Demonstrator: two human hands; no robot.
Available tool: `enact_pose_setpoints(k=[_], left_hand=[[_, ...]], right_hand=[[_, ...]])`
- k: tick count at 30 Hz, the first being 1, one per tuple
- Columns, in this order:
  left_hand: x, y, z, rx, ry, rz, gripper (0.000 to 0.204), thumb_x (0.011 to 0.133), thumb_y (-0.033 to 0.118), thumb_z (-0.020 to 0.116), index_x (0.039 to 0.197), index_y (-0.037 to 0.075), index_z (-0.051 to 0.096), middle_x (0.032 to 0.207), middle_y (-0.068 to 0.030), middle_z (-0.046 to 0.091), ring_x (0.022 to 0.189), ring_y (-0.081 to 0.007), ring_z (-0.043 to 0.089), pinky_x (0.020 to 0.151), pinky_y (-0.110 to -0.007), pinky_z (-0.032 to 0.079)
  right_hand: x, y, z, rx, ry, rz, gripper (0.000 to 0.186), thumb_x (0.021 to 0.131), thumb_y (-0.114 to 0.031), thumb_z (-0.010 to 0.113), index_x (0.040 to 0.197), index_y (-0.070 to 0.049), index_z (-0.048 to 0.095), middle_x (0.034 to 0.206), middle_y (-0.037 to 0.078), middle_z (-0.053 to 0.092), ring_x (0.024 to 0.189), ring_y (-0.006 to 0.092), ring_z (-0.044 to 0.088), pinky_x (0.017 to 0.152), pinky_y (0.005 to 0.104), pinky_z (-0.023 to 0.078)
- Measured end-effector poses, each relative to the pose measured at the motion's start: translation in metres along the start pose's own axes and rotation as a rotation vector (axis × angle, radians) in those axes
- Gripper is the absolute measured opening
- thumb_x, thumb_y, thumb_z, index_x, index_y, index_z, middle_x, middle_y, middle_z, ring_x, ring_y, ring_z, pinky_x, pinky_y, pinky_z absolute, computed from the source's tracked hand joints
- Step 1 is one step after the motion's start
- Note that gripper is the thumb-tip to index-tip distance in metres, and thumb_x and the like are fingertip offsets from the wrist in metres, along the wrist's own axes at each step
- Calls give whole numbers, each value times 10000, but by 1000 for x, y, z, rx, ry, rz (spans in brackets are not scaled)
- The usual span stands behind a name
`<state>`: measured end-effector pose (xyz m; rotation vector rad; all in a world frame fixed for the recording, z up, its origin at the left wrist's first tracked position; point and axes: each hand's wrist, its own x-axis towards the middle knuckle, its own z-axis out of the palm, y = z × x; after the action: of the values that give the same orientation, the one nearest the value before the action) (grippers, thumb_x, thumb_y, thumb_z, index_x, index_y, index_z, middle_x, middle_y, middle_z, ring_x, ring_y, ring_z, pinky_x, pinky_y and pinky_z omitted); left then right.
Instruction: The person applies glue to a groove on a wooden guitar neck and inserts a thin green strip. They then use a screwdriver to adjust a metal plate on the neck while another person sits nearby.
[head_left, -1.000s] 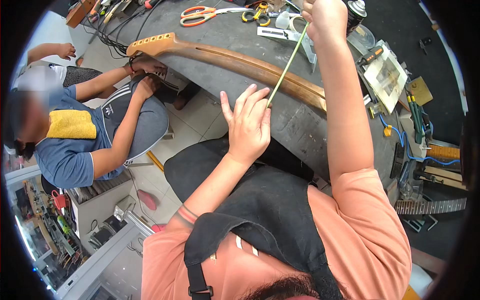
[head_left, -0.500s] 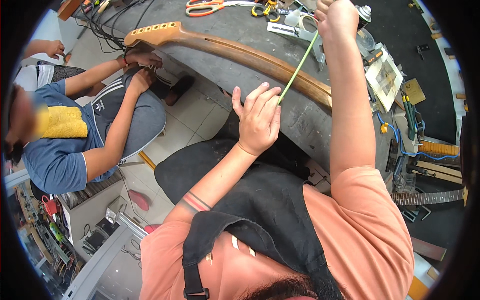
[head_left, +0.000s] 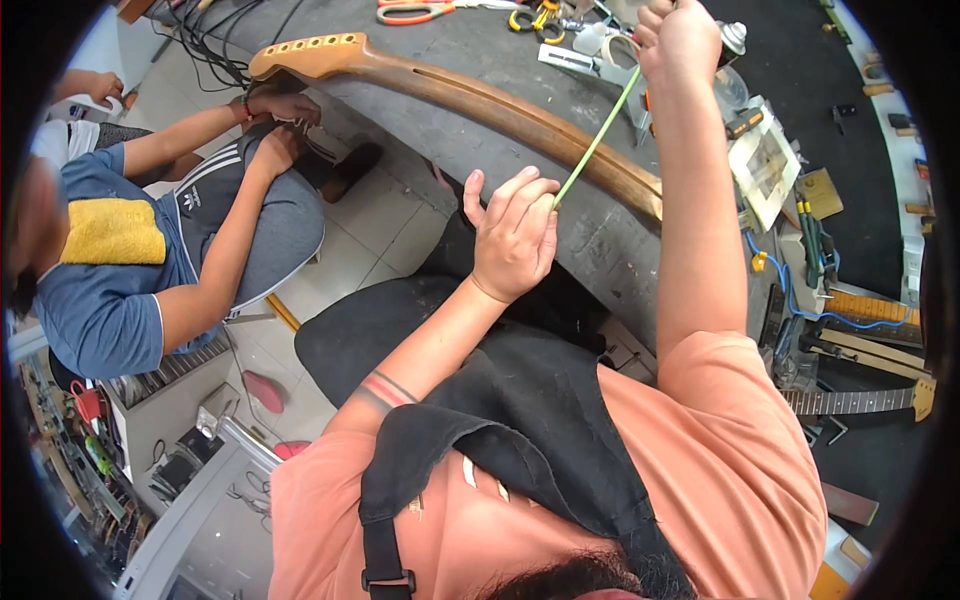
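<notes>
Diagonally, a green strip crosses the guitar neck, grasped by left fingers and clenched right fingers.

The thin straight stick is light green. The long wooden guitar neck is brown, and its flat headstock is paler, orange-tan. The short-sleeved shirt is salmon pink, the cloth apron black, the co-worker's towel yellow.
</notes>
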<state>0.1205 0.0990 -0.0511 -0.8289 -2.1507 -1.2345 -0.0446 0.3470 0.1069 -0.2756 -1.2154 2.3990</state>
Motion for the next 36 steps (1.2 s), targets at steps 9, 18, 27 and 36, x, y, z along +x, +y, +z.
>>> enact_pose_setpoints(k=[9, 18, 27, 36], left_hand=[[9, 6, -11, -138, -24, 8, 219, 997, 94, 608, 1205, 82, 677, 1281, -51, 716, 1344, -263, 624, 1306, -571, 163], [8, 10, -5, 47, 6, 9, 235, 1018, 195, 628, 1219, 85, 683, 1314, -65, 679, 1368, -287, 583, 1283, -578, 195], [-4, 5, 4, 24, -4, 20, 158, 1014, 157, 626, 1131, 87, 704, 1286, -60, 714, 1364, -296, 586, 1297, -558, 161], [9, 6, -4, 82, -60, 26, 184, 1030, 157, 639, 1194, 83, 677, 1350, -47, 683, 1394, -283, 575, 1292, -572, 210]], right_hand=[[-19, -25, 27, -357, 108, -429, 293, 1077, -240, 512, 1007, -1, 668, 689, 63, 612, 526, 179, 556, 473, 363, 427], [-3, -12, 20, -440, 306, -466, 263, 1077, -231, 526, 1025, -19, 672, 689, 56, 610, 528, 166, 537, 474, 342, 397], [7, 9, 0, -483, 173, -620, 287, 1129, -242, 482, 960, -69, 635, 622, -27, 460, 449, 103, 407, 409, 319, 308], [-4, -9, 26, -456, 195, -491, 302, 1075, -240, 528, 1007, 8, 686, 726, 88, 622, 585, 199, 545, 539, 356, 402]])
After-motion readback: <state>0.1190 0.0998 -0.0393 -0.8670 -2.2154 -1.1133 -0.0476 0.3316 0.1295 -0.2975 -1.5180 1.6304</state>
